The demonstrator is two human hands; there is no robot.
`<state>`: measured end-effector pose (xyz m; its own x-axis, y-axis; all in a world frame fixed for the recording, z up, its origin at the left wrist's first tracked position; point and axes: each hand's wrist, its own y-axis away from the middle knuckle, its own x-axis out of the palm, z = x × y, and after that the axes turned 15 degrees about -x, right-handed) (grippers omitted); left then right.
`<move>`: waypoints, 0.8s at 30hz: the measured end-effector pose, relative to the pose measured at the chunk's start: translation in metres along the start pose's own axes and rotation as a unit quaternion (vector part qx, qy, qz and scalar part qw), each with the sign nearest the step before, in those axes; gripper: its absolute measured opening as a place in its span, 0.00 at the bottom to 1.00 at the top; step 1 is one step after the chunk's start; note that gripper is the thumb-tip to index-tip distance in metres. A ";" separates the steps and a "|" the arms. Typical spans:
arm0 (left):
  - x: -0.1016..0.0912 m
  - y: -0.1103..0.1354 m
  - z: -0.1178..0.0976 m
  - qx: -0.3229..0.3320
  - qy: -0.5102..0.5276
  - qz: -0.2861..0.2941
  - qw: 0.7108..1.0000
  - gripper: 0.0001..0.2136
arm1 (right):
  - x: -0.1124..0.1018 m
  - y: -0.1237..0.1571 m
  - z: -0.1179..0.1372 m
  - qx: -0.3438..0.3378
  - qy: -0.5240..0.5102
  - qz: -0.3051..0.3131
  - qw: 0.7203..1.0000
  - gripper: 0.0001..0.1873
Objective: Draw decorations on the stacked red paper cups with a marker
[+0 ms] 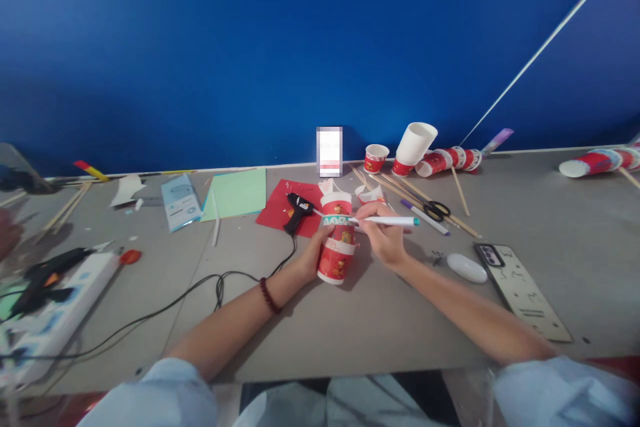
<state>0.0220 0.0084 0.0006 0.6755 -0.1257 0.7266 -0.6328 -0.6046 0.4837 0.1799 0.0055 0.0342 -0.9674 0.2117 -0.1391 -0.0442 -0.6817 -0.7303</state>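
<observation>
Red-and-white paper cups joined into one column (344, 235) are tilted slightly in front of me. Around their side curl the fingers of my left hand (315, 255), closed on the column. My right hand (384, 239) pinches a white marker pen (393, 221) with a teal end. The pen's tip is at a white band on the upper cup, where teal marks show; whether it touches cannot be told. Just behind the column, a black glue gun (299, 210) lies on red paper (273, 212). A torn cup piece (371, 194) lies behind my right hand.
Stacked cups (414, 145), a single cup (376, 161), scissors (437, 211) and wooden sticks stand or lie behind to the right. A phone (525, 293) and white case (467, 267) lie at right. Left are a power strip (75, 320), cable and green paper (237, 193).
</observation>
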 end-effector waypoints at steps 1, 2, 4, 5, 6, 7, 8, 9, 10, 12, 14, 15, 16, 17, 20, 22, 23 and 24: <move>0.000 0.000 0.000 -0.002 0.001 -0.001 1.000 0.18 | 0.000 0.000 0.000 -0.003 -0.001 -0.002 1.000 0.05; 0.000 0.000 0.000 -0.004 0.002 -0.003 1.000 0.18 | 0.000 -0.001 0.000 -0.005 -0.003 -0.004 1.000 0.05; 0.000 0.000 0.000 -0.008 0.004 -0.007 1.000 0.18 | 0.000 -0.001 0.000 -0.007 -0.008 -0.010 1.000 0.06; -0.001 0.000 0.000 -0.009 0.005 -0.008 1.000 0.18 | 0.000 -0.002 0.000 -0.007 -0.010 -0.011 1.000 0.06; -0.001 -0.001 0.001 -0.009 0.005 -0.008 1.000 0.18 | 0.000 -0.002 0.000 -0.007 -0.010 -0.011 1.000 0.06; -0.001 -0.001 0.001 -0.008 0.004 -0.006 1.000 0.19 | 0.000 -0.002 -0.001 -0.006 -0.009 -0.011 1.000 0.06; -0.002 -0.001 0.001 -0.007 0.003 -0.005 1.000 0.19 | 0.000 -0.002 -0.001 -0.004 -0.007 -0.010 1.000 0.07; -0.002 -0.001 0.001 -0.007 0.002 -0.004 1.000 0.19 | -0.001 -0.001 -0.002 -0.003 -0.005 -0.008 1.000 0.07; -0.003 -0.002 0.001 -0.007 0.002 -0.002 1.000 0.19 | -0.001 -0.001 -0.002 -0.002 -0.001 -0.007 1.000 0.07; -0.003 -0.002 0.001 -0.010 0.004 -0.001 1.000 0.19 | -0.001 -0.001 -0.003 -0.001 0.002 -0.008 1.000 0.06; -0.002 -0.002 0.001 -0.012 0.005 0.002 1.000 0.18 | -0.001 -0.001 -0.003 -0.002 -0.003 -0.009 1.000 0.06; -0.002 -0.001 0.001 -0.010 0.005 0.004 1.000 0.18 | -0.001 -0.001 -0.004 -0.002 -0.007 -0.010 1.000 0.06; -0.002 -0.001 0.000 -0.009 0.004 0.006 1.000 0.18 | -0.001 -0.001 -0.004 -0.001 -0.010 -0.010 1.000 0.06; -0.002 -0.001 0.000 -0.008 0.004 0.007 1.000 0.19 | -0.001 -0.001 -0.004 0.000 -0.011 -0.009 1.000 0.06; -0.002 0.000 0.000 -0.008 0.001 0.008 1.000 0.19 | 0.000 -0.002 -0.003 0.004 -0.006 -0.009 1.000 0.06; -0.002 0.000 0.000 -0.008 -0.003 0.006 1.000 0.19 | 0.000 -0.002 -0.003 0.006 -0.003 -0.009 1.000 0.05; -0.002 0.000 0.000 -0.007 -0.005 0.005 1.000 0.19 | 0.000 -0.002 -0.003 0.007 -0.003 -0.010 1.000 0.05; -0.002 -0.001 0.000 -0.006 -0.007 0.005 1.000 0.19 | -0.001 -0.002 -0.003 0.007 -0.004 -0.009 1.000 0.06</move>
<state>0.0212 0.0088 -0.0012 0.6746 -0.1415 0.7245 -0.6437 -0.5933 0.4835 0.1812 0.0085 0.0337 -0.9684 0.2183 -0.1204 -0.0650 -0.6873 -0.7235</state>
